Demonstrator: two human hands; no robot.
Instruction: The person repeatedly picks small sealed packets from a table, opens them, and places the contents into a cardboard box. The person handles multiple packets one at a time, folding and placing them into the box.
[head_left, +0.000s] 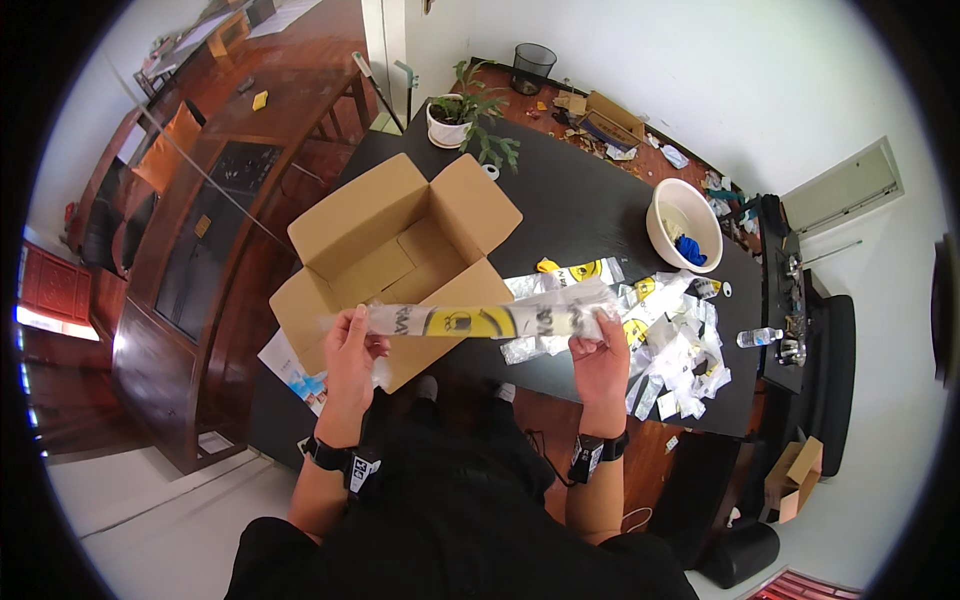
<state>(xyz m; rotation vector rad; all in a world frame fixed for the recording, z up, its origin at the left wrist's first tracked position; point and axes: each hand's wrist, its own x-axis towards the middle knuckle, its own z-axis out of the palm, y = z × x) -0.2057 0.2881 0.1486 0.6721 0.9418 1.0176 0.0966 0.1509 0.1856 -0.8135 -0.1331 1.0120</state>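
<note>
Stretched between my two hands is a long, folded plastic packaging bag, white with a yellow printed face and black lettering. My left hand pinches its left end. At the other end, the fingers of my right hand grip the crumpled plastic. Behind the bag an open cardboard box stands with its flaps spread; the part of its inside that shows holds nothing. More printed plastic bags lie in a loose heap beyond my right hand, and a flat one rests behind the held bag.
The black table carries a potted plant, a white basin with blue cloth inside, and a plastic bottle. A printed sheet sticks out under the box. Litter and a small carton lie on the floor behind.
</note>
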